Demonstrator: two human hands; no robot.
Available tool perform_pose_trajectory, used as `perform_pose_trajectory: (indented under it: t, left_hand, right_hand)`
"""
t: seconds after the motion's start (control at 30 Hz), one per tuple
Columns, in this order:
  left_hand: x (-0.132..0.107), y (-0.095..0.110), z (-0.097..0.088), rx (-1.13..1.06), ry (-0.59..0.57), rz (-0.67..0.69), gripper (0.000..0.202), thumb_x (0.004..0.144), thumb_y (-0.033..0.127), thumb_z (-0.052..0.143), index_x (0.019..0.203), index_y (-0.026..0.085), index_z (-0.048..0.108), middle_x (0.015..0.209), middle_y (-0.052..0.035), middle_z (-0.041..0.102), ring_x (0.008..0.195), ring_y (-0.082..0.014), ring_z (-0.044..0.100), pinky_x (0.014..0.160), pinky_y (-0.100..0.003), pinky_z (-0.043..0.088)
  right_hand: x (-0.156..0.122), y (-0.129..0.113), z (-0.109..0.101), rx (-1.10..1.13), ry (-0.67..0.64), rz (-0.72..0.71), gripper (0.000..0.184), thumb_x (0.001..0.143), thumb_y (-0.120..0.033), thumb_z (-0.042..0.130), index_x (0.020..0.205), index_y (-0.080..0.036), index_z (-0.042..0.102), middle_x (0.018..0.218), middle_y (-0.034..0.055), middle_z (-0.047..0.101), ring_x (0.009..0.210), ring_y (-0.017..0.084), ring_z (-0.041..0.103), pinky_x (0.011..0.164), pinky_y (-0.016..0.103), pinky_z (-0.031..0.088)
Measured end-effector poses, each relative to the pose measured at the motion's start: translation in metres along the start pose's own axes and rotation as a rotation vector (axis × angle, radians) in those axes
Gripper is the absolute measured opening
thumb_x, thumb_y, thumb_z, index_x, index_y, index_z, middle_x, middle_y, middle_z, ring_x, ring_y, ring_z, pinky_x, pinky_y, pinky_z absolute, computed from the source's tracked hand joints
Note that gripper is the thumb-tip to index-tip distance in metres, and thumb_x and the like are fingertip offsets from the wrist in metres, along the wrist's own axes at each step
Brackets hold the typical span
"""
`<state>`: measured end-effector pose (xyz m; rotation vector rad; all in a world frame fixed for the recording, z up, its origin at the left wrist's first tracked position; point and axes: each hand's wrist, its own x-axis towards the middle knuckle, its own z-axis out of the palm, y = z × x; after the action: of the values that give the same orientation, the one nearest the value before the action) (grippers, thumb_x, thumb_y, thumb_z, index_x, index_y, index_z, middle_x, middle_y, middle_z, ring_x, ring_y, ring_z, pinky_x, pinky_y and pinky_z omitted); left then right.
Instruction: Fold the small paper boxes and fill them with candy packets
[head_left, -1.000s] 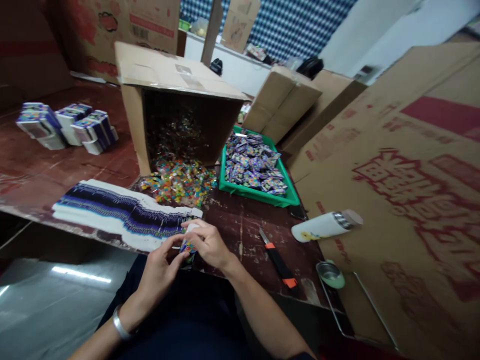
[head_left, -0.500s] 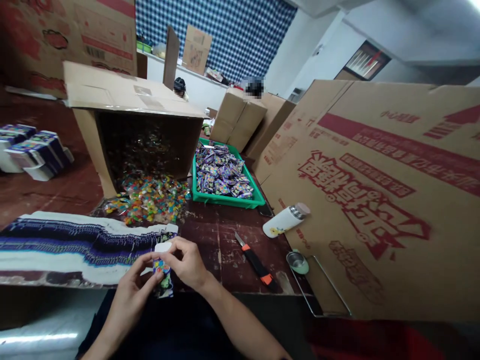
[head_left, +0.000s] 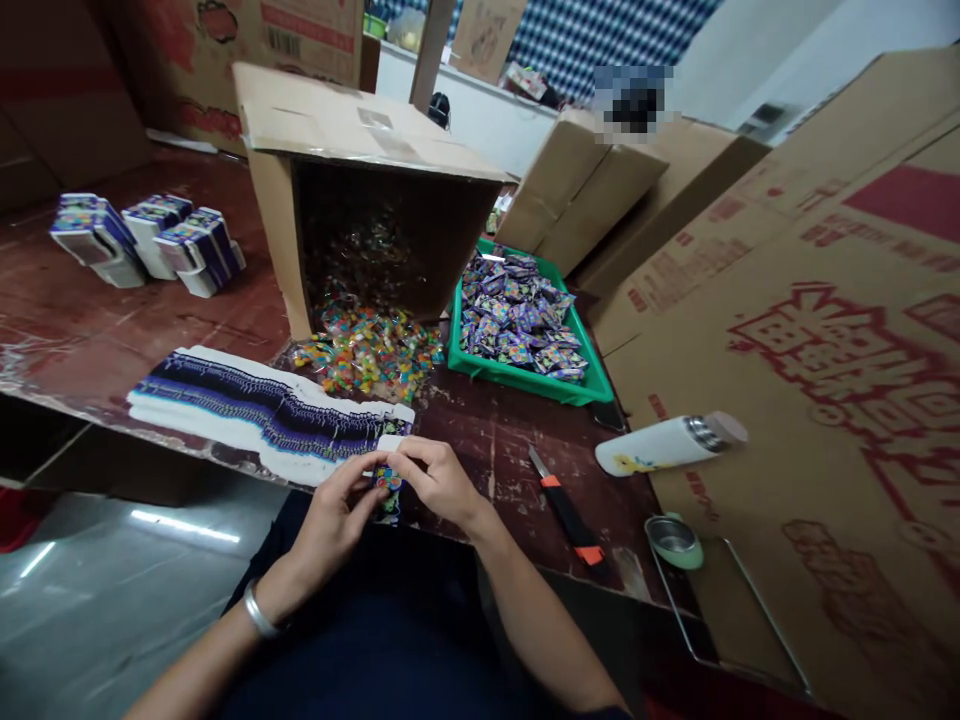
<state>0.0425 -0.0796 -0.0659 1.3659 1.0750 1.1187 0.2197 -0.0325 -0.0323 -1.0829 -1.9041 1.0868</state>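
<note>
My left hand (head_left: pixel 332 521) and my right hand (head_left: pixel 436 482) meet at the table's near edge, both pinched on one small colourful packet (head_left: pixel 388 480) with a white top. Right behind them a long fanned row of flat purple-and-white cartons (head_left: pixel 262 413) lies on the brown table (head_left: pixel 135 310). Loose bright candies (head_left: pixel 367 352) spill out of a cardboard box (head_left: pixel 360 190) tipped on its side.
A green tray (head_left: pixel 517 375) of purple packets sits right of the box. A utility knife (head_left: pixel 564 508), a white flask (head_left: pixel 667 446) on its side and its green cap (head_left: pixel 675 542) lie to my right. Filled cartons (head_left: pixel 142 238) stand far left. Big cardboard boxes (head_left: pixel 825 330) wall the right side.
The camera swung up and back down. My hands stayed together at the table edge, still working the small packet between the fingertips.
</note>
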Motion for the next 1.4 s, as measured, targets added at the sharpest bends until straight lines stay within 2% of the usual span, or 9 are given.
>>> perform_pose_trajectory:
  t: [0.1, 0.17, 0.3, 0.47, 0.6, 0.83, 1.0, 1.3, 1.4]
  left_hand:
    - [0.003, 0.003, -0.006, -0.038, -0.024, -0.044, 0.030, 0.091, 0.028, 0.061, 0.121, 0.023, 0.062, 0.109, -0.0064, 0.068, 0.092, -0.0191, 0.067, 0.083, -0.032, 0.055]
    - [0.005, 0.006, -0.010, -0.133, -0.046, -0.108, 0.029, 0.091, 0.029, 0.063, 0.120, 0.023, 0.061, 0.108, -0.0051, 0.067, 0.090, -0.0185, 0.068, 0.079, -0.030, 0.055]
    - [0.006, 0.004, -0.011, -0.244, -0.046, -0.144, 0.029, 0.088, 0.029, 0.068, 0.115, 0.023, 0.060, 0.105, -0.0030, 0.062, 0.086, -0.0163, 0.067, 0.077, -0.028, 0.055]
    - [0.003, -0.004, -0.004, -0.299, 0.032, -0.152, 0.047, 0.084, 0.029, 0.074, 0.125, 0.027, 0.050, 0.099, 0.0006, 0.057, 0.079, -0.0125, 0.064, 0.070, -0.023, 0.053]
    - [0.001, -0.004, -0.003, -0.307, 0.070, -0.137, 0.038, 0.085, 0.028, 0.073, 0.113, 0.025, 0.049, 0.099, 0.0008, 0.060, 0.077, -0.0111, 0.065, 0.068, -0.022, 0.052]
    - [-0.001, -0.004, -0.006, -0.287, 0.057, -0.165, 0.045, 0.083, 0.028, 0.074, 0.117, 0.024, 0.045, 0.096, -0.0002, 0.063, 0.079, -0.0145, 0.069, 0.073, -0.027, 0.055]
    - [-0.002, 0.002, -0.009, -0.164, 0.032, -0.138, 0.038, 0.086, 0.025, 0.069, 0.119, 0.024, 0.051, 0.101, -0.0016, 0.064, 0.081, -0.0159, 0.071, 0.073, -0.028, 0.056]
    - [-0.004, -0.005, -0.008, -0.031, 0.022, -0.053, 0.035, 0.089, 0.027, 0.064, 0.123, 0.024, 0.057, 0.111, -0.0060, 0.067, 0.100, -0.0212, 0.070, 0.088, -0.035, 0.056]
    - [-0.004, -0.008, -0.010, -0.045, -0.018, -0.071, 0.029, 0.087, 0.025, 0.065, 0.115, 0.023, 0.057, 0.106, -0.0037, 0.065, 0.092, -0.0183, 0.069, 0.082, -0.032, 0.057]
  right_hand:
    - [-0.004, 0.004, 0.009, 0.213, 0.144, 0.113, 0.020, 0.090, -0.038, 0.068, 0.098, -0.020, 0.069, 0.090, 0.0031, 0.070, 0.081, 0.018, 0.068, 0.073, 0.027, 0.053]
    - [-0.011, 0.009, 0.019, 0.338, 0.242, 0.156, 0.029, 0.086, -0.037, 0.073, 0.109, -0.021, 0.066, 0.099, 0.0046, 0.072, 0.086, 0.019, 0.071, 0.076, 0.028, 0.055]
    - [-0.024, 0.014, 0.036, 0.341, 0.317, 0.145, 0.023, 0.086, -0.035, 0.073, 0.104, -0.021, 0.070, 0.093, 0.0043, 0.074, 0.081, 0.019, 0.071, 0.075, 0.029, 0.056]
    - [-0.021, 0.011, 0.039, 0.210, 0.399, 0.050, 0.010, 0.090, -0.030, 0.068, 0.087, -0.021, 0.069, 0.109, 0.0073, 0.070, 0.098, 0.021, 0.069, 0.088, 0.033, 0.054]
    - [-0.017, 0.008, 0.039, 0.312, 0.434, 0.070, 0.017, 0.090, -0.028, 0.069, 0.105, -0.023, 0.064, 0.103, 0.0058, 0.071, 0.092, 0.020, 0.070, 0.083, 0.032, 0.056]
    - [-0.010, 0.002, 0.028, 0.424, 0.266, 0.027, 0.022, 0.082, -0.037, 0.078, 0.074, -0.020, 0.066, 0.088, 0.0033, 0.068, 0.094, 0.020, 0.065, 0.091, 0.034, 0.050]
    - [-0.005, -0.001, 0.019, 0.493, 0.212, 0.240, 0.024, 0.077, -0.038, 0.082, 0.090, -0.020, 0.072, 0.083, 0.0014, 0.071, 0.077, 0.017, 0.065, 0.074, 0.028, 0.052]
    - [-0.001, 0.005, 0.021, 0.607, 0.193, 0.345, 0.027, 0.074, -0.043, 0.083, 0.082, -0.018, 0.075, 0.080, 0.0022, 0.072, 0.074, 0.016, 0.065, 0.074, 0.028, 0.053]
    - [-0.001, 0.005, 0.020, 0.613, 0.120, 0.359, 0.026, 0.071, -0.038, 0.085, 0.084, -0.018, 0.076, 0.081, 0.0018, 0.073, 0.074, 0.015, 0.065, 0.074, 0.028, 0.052]
